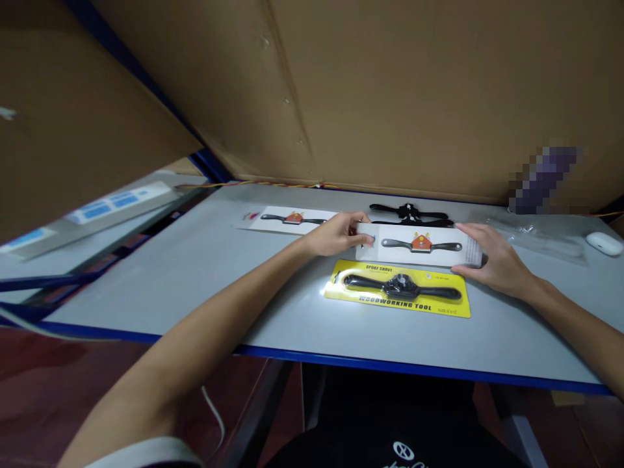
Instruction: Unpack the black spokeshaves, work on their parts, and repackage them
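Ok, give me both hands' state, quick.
Left hand: pinching the left end of the white card.
Right hand: gripping the card's right end.

Upper right of frame: pixelated patch (543, 179), contents untellable. White card (419, 245) ends covered by left hand (336, 235) and right hand (492, 263); small print unreadable. Black tool (409, 213) behind card, lower part hidden. Right forearm cut by right edge. Worktop (195, 273) corners out of frame.
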Available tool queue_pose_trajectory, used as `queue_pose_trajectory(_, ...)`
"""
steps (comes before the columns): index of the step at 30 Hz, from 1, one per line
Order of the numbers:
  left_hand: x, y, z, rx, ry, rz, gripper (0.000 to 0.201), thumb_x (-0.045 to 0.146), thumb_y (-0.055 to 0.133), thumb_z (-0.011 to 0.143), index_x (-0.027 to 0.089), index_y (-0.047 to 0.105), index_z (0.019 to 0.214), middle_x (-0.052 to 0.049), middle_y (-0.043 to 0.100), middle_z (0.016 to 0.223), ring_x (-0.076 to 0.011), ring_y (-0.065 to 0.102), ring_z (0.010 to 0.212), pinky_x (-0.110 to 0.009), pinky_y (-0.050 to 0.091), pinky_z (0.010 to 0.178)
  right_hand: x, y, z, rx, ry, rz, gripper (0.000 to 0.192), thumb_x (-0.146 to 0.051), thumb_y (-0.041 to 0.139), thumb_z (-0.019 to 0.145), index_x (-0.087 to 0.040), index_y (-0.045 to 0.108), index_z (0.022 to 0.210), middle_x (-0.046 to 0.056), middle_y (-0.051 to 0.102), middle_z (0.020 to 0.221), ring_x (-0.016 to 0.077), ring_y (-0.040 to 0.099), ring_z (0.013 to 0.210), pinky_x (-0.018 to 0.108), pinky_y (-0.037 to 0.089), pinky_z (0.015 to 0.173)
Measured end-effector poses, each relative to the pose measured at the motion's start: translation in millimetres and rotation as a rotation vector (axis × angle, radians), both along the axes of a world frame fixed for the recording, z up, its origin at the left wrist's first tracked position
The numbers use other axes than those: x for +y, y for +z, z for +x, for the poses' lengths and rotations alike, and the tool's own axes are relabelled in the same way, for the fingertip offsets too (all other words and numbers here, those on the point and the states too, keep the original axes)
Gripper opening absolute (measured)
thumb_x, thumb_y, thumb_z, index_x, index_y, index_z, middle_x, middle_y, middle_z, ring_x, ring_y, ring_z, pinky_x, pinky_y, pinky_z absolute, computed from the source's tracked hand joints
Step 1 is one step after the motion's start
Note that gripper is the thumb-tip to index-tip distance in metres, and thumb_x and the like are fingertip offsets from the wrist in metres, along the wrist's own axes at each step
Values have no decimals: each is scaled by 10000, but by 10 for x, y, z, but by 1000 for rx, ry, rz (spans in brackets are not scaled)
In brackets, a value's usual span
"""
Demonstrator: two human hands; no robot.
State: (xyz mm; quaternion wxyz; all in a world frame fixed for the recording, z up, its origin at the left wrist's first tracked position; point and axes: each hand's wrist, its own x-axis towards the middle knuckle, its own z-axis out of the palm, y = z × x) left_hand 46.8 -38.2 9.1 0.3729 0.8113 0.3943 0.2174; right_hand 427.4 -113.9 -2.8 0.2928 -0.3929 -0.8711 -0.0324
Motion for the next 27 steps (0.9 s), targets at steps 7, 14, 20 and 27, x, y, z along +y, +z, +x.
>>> queue_pose_trajectory(7, -51, 73, -9, 163, 119, 464, 267, 470, 620, 906, 205, 584, 920, 23, 592, 654, -160, 536, 596, -280, 361, 626, 9, 66, 11, 67, -23, 139, 637, -267, 704, 967, -333, 508, 1570, 88, 715, 1383, 327, 714, 1223, 541, 613, 1024)
queue_pose_trajectory(14, -22, 110, -88, 32, -80, 372, 285, 420, 534, 848, 192, 601, 1005, -10, 707, 857, -169, 602, 702, -308, 472, 740, -17, 57, -25, 26, 131, 163, 173, -128, 616, 978, -253, 735, 981, 63, 789, 1060, 224, 763, 913, 412, 648, 812)
queue_pose_trajectory(20, 82, 138, -213, 95, 33, 260, 416, 471, 428, 917, 162, 660, 762, -11, 579, 591, -160, 515, 580, -288, 389, 618, -42, 39, -39, 3, 177, 32, 148, -194, 660, 966, -232, 741, 1084, 90, 780, 1118, 235, 757, 988, 403, 628, 855)
queue_pose_trajectory(27, 208, -5, -268, 368, 225, 553, 458, 480, 435, 947, 164, 698, 745, -47, 633, 635, -177, 530, 589, -309, 356, 636, 52, 84, 85, -60, -218, 19, 257, -308, 573, 965, -252, 733, 1158, 20, 739, 766, 237, 688, 718, 466, 476, 871)
